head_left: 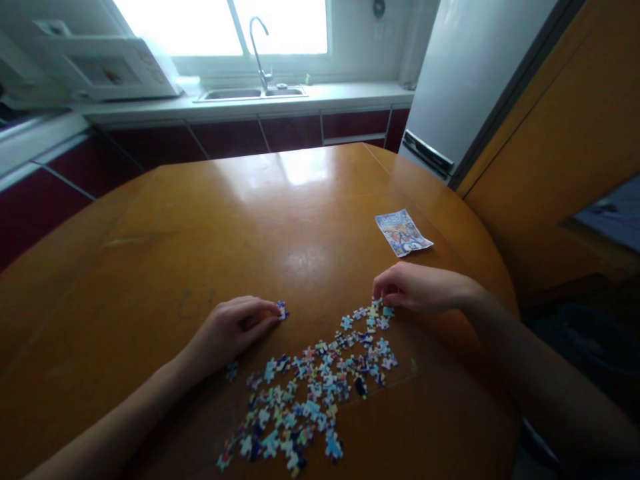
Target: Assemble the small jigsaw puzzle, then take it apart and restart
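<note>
Many small jigsaw puzzle pieces [325, 380] lie loose in a long spread over the front of the wooden table [240, 240]. My left hand [233, 330], left of the spread, pinches a blue and white puzzle piece [282, 311] between thumb and fingers at the table surface. At the far right end of the spread is my right hand [400, 287], its fingers bent down and pressed together over a few pieces. Whether it grips one of them is hidden. Under my left wrist lies a single dark blue piece [231, 371].
A creased printed picture sheet [404, 233] lies beyond my right hand. Past the table are a counter with a sink [230, 95] and tap [260, 57], a white microwave [107, 70] at the left, and a fridge [465, 73] at the right.
</note>
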`<action>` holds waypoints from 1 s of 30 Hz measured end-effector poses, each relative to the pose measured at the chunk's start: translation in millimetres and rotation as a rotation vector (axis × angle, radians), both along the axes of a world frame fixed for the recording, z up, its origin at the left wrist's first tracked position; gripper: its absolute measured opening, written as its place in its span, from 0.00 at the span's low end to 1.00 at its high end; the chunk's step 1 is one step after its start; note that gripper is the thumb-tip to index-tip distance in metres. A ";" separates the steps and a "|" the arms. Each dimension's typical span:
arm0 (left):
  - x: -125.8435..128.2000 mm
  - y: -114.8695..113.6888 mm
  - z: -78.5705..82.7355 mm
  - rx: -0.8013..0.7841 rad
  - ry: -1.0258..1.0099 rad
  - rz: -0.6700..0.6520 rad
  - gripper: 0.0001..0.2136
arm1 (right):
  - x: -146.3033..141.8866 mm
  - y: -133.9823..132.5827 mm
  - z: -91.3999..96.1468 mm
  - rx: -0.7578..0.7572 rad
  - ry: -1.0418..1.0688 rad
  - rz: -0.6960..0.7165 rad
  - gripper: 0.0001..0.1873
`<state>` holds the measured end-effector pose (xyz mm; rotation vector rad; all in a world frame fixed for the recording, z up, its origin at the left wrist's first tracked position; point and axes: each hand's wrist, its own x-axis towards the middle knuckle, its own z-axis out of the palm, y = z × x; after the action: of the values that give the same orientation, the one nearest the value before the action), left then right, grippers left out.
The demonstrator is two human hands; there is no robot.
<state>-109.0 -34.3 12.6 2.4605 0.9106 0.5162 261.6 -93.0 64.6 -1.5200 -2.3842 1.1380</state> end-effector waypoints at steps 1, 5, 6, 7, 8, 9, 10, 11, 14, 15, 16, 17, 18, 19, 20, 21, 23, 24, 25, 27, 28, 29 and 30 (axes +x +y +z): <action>-0.4 0.2 -0.6 0.002 -0.001 0.000 0.08 | 0.5 0.6 0.2 0.013 0.006 -0.012 0.11; -2.2 1.5 -3.0 0.025 0.000 -0.013 0.08 | 3.4 5.5 -2.1 0.113 0.037 -0.066 0.10; -2.4 1.8 -3.4 0.041 -0.005 -0.022 0.08 | 4.1 6.9 -3.0 0.132 0.048 -0.078 0.09; -2.5 1.9 -3.5 0.056 -0.011 -0.031 0.08 | 4.6 8.2 -3.9 0.145 0.060 -0.089 0.09; -2.4 1.9 -3.5 0.069 -0.015 -0.039 0.08 | 5.0 9.4 -4.8 0.154 0.072 -0.101 0.09; -2.2 1.8 -3.3 0.079 -0.019 -0.044 0.08 | 5.1 10.5 -5.6 0.163 0.085 -0.113 0.09; -2.0 1.6 -3.1 0.085 -0.022 -0.046 0.08 | 5.0 11.4 -6.4 0.170 0.098 -0.123 0.09; -1.9 1.4 -2.9 0.086 -0.023 -0.046 0.08 | 4.8 12.2 -7.2 0.178 0.111 -0.130 0.10; -2.2 1.3 -3.1 0.086 -0.036 -0.052 0.07 | 4.0 14.0 -9.3 0.196 0.144 -0.141 0.10; -2.5 1.4 -3.4 0.081 -0.041 -0.054 0.06 | 3.9 14.4 -9.9 0.199 0.155 -0.143 0.10; -2.9 1.4 -3.7 0.074 -0.048 -0.054 0.06 | 4.1 14.6 -10.5 0.202 0.165 -0.144 0.10; -3.3 1.4 -4.0 0.066 -0.058 -0.051 0.06 | 4.4 14.9 -11.1 0.207 0.176 -0.147 0.10; -3.6 1.1 -4.1 0.056 -0.068 -0.042 0.06 | 4.9 15.0 -11.7 0.211 0.184 -0.149 0.10; -3.7 0.7 -4.1 0.046 -0.081 -0.030 0.06 | 5.6 15.2 -12.3 0.215 0.190 -0.152 0.11; -3.7 0.0 -4.0 0.040 -0.095 -0.013 0.06 | 6.3 15.5 -13.2 0.221 0.194 -0.157 0.11; -3.5 -0.7 -3.8 0.031 -0.108 0.010 0.06 | 7.1 15.8 -14.2 0.225 0.194 -0.162 0.11; -2.8 -2.2 -3.4 0.008 -0.128 0.047 0.06 | 8.8 16.9 -17.0 0.245 0.194 -0.179 0.12; -2.4 -2.8 -3.4 0.001 -0.137 0.078 0.07 | 9.6 17.7 -18.7 0.255 0.192 -0.187 0.12; -2.0 -3.2 -3.4 -0.005 -0.151 0.097 0.08 | 10.4 18.6 -20.6 0.266 0.189 -0.194 0.12; -1.4 -3.4 -3.8 -0.019 -0.188 0.148 0.09 | 11.9 20.6 -24.1 0.286 0.183 -0.201 0.13; -1.3 -3.4 -4.2 -0.035 -0.214 0.170 0.09 | 12.6 21.7 -25.7 0.293 0.180 -0.204 0.14; -1.3 -3.2 -4.6 -0.048 -0.243 0.192 0.10 | 13.3 22.7 -27.1 0.298 0.176 -0.207 0.14; -1.4 -2.9 -5.1 -0.062 -0.267 0.212 0.11 | 14.0 23.7 -28.4 0.299 0.171 -0.208 0.15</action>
<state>-110.4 -37.2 7.4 2.1840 1.0616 0.8527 275.6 -69.3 36.3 -1.4627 -2.1117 0.7914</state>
